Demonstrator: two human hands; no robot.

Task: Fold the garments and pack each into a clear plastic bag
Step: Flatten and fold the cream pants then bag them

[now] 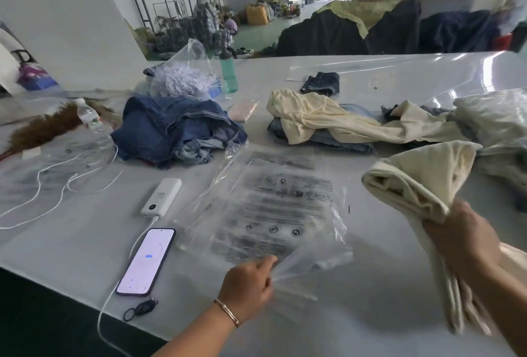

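Left hand: fingers curled, pinching the near edge of the clear plastic bag. The bag lies mostly flat on the counter, printed side up, stretching away from this hand. The pinch sits at what looks like the mouth end, probably to lift one layer and open it; the edge is blurred, so I cannot confirm the layers are separated.

Right hand: closed around a folded cream garment, gripping it about mid-length. The folded bulk rises above and beyond the hand; loose ends hang below it, clear of the counter. Held off the surface and to the right of the bag, likely so the fold stays together until the mouth is ready.

Judged step: opening the bag, insertion not yet begun. The garment is well apart from the bag mouth.

Beyond the right hand: an unfolded cream garment draped over folded denim, presumably waiting its turn. Further right, already bagged items.

Beyond the left hand: a heap of denim. Just left of the left hand, a lit phone cabled to a white power bank, both beside the bag's left edge and not on it.

Risk: hanging ends may snag the mouth on entry.
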